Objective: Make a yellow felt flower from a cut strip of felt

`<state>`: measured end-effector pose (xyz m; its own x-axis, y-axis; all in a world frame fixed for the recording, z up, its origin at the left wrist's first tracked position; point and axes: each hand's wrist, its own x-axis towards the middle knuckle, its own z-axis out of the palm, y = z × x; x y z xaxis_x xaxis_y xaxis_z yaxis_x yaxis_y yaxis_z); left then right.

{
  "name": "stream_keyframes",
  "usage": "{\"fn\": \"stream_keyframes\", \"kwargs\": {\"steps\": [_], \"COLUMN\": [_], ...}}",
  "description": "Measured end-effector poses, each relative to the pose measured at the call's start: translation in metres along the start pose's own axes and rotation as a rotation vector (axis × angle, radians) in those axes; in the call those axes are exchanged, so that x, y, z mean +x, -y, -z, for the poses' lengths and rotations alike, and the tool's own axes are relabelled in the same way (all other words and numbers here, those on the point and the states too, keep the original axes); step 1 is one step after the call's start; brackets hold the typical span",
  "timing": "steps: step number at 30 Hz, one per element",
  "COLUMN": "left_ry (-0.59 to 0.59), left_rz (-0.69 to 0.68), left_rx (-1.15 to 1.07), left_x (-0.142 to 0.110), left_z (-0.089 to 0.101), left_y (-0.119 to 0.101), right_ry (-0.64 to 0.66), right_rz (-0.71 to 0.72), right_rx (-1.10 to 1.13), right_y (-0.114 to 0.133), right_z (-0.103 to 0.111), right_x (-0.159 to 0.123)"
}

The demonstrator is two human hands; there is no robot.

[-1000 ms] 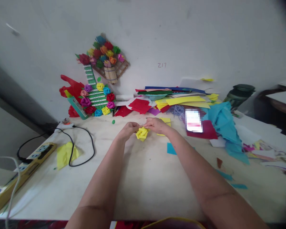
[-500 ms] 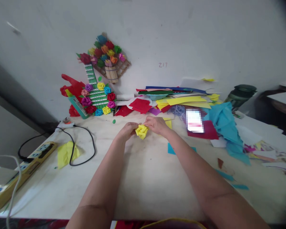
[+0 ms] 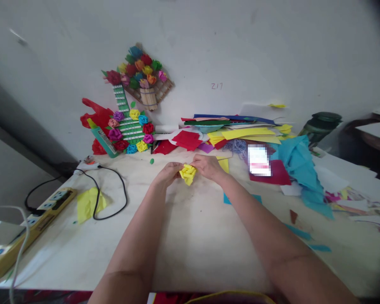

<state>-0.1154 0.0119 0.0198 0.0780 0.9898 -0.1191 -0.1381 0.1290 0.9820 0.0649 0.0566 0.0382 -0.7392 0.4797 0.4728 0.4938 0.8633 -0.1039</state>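
A folded yellow paper flower [image 3: 187,174] is held between my two hands above the middle of the table. My left hand [image 3: 170,173] pinches its left edge, fingers closed. On the other side, my right hand [image 3: 206,166] has its fingers closed on the flower's upper right edge. The fingertips behind the petals are partly hidden. Just past my right hand lies a yellow paper piece [image 3: 223,164], and a blue paper piece [image 3: 227,198] is partly covered by my right forearm.
Paper sheets [image 3: 250,134] are piled along the wall. A glue bottle [image 3: 105,141] leans by a flower-decorated green craft [image 3: 131,126]. To the left are a power strip [image 3: 47,215], a black cable [image 3: 126,190] and yellow crepe paper [image 3: 88,205]. A dark bottle [image 3: 323,126] stands at right.
The yellow flower has tilted slightly between my fingers, and its petals face a little differently. Both hands keep their grip in nearly the same place.
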Motion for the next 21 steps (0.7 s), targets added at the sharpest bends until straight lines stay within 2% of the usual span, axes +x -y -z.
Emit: {"fn": "stream_keyframes", "kwargs": {"steps": [4, 8, 15, 18, 21], "left_ry": [-0.032, -0.064, -0.098, -0.097, -0.055], "left_rz": [-0.021, -0.045, -0.187, -0.195, -0.164], "left_rx": [0.077, 0.162, 0.37, 0.396, 0.298], "left_x": [0.0, 0.001, 0.001, 0.0, -0.001], "left_z": [-0.002, -0.004, -0.01, -0.012, -0.01], "left_y": [-0.002, -0.002, -0.002, -0.004, -0.003], "right_ry": [0.027, 0.11, 0.279, 0.277, 0.216], "right_rz": [-0.056, -0.094, -0.176, -0.154, -0.149], "right_rx": [0.034, 0.102, 0.225, 0.211, 0.109], "right_y": [-0.004, -0.01, -0.016, -0.015, -0.012], "right_z": [-0.001, 0.0, 0.006, 0.008, 0.007], "right_x": [0.001, 0.002, -0.001, -0.002, 0.0]}}
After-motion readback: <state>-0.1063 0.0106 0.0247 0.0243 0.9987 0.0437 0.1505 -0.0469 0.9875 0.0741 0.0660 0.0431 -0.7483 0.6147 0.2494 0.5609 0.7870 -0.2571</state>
